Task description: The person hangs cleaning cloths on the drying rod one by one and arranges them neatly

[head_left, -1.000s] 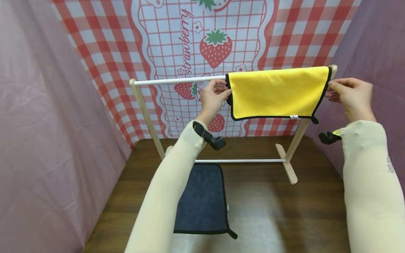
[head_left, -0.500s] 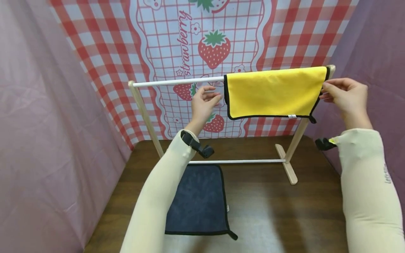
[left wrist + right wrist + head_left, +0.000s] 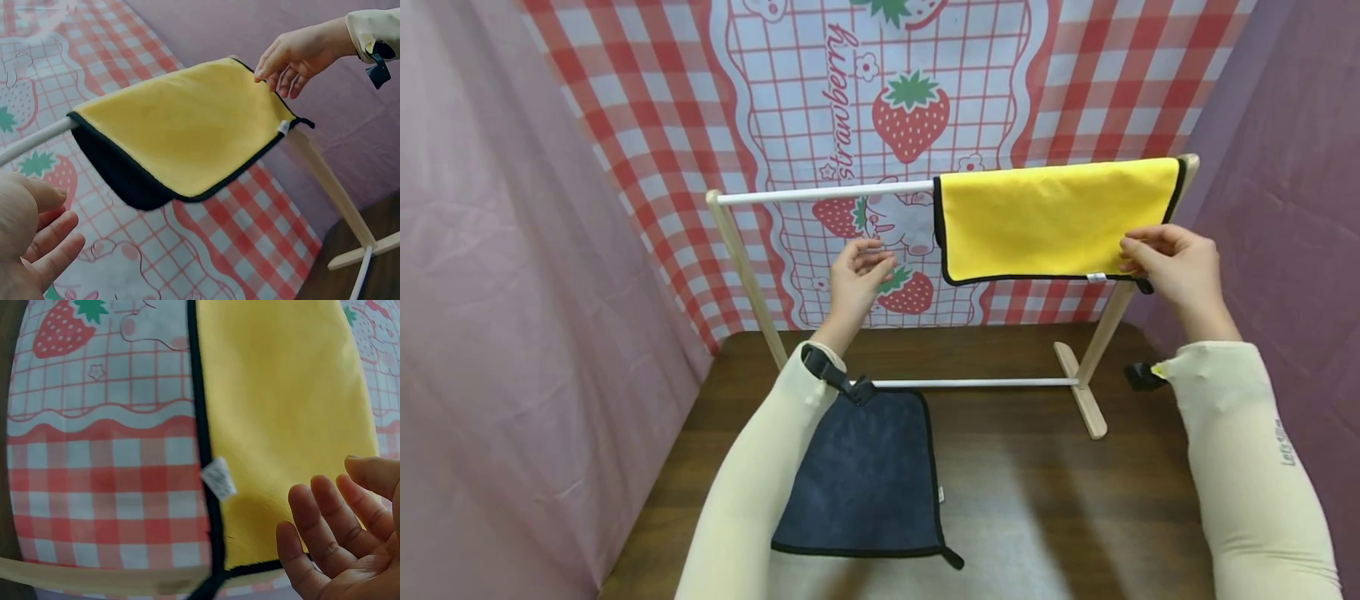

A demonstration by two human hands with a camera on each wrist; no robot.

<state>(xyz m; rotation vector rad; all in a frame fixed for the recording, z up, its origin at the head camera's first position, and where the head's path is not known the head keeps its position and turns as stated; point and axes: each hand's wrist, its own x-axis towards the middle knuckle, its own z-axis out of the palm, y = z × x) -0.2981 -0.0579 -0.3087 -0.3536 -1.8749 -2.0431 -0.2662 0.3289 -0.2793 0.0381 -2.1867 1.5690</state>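
Note:
A yellow towel [image 3: 1052, 221] with black edging and a small white tag hangs folded over the right part of the white top bar [image 3: 827, 193] of a wooden rack. Its dark underside [image 3: 119, 169] shows in the left wrist view. My left hand [image 3: 856, 279] is in the air left of the towel, fingers loosely bent, holding nothing. My right hand [image 3: 1180, 267] overlaps the towel's lower right corner in the head view, fingers relaxed and nothing in them; the right wrist view shows those fingers [image 3: 319, 512] spread in front of the cloth.
A dark grey towel [image 3: 872, 475] with a black loop lies flat on the brown wooden table [image 3: 1022, 500], partly behind my left sleeve. The rack's right foot [image 3: 1081, 392] stands on the table. Behind hangs a strawberry-print cloth [image 3: 910, 117]; pink curtains [image 3: 512, 292] flank both sides.
My left hand has let go of the yellow towel's left edge and moved down and left. My right hand has come off the right edge, moving left and down. The towel stays on the bar.

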